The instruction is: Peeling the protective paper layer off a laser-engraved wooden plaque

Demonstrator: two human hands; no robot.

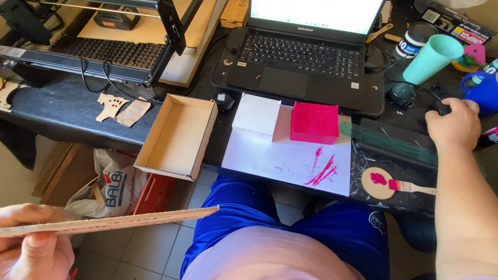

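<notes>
Low left, left hand [28, 243] pinching thin wooden panel [114, 222], right hand [454, 127] curled on desk [62, 116].

Two painted boxes: white [257, 115], pink [314, 122]; one open tray [176, 137]; one brush [412, 186].

We see the scene in bright, even daylight, with soft shadows under the pink box [314, 122] and white box [257, 115]. The laptop screen [316, 13] at the top edge is blown out to near white. The left hand [31, 243] and its wooden panel [104, 222], lower left, look slightly soft. Straight edges bow a little toward the corners.
</notes>
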